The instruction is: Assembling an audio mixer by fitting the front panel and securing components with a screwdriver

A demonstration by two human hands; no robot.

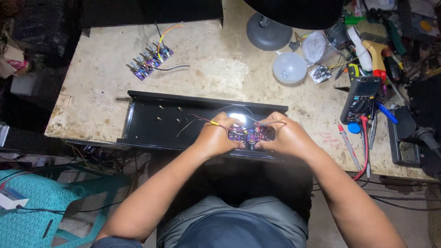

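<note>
Pressing from both sides, the left hand (216,138) and right hand (285,137) pinch a small purple board (251,134) between them; the fingers (235,123) of each hand are curled narrow and closed on the board's ends; the board sits inside the near right part of a long black chassis (156,121), which lies across the front of the worktop (105,78); thin red and yellow wires (209,121) run from the board over the left hand into the chassis. A second purple board (151,59) with orange and yellow leads lies well apart near the far left of the worktop; a white dome bulb (289,67) rests by the grey lamp base (268,32); a dark multimeter (361,98) with a small pale label patch stands at the right, its red probes (351,147) beside it on the worktop; a clear crumpled bag (315,46) sits behind the bulb; a teal woven chair (46,202) stands at the lower left, a small white box (11,198) with a blue stripe on it.
</note>
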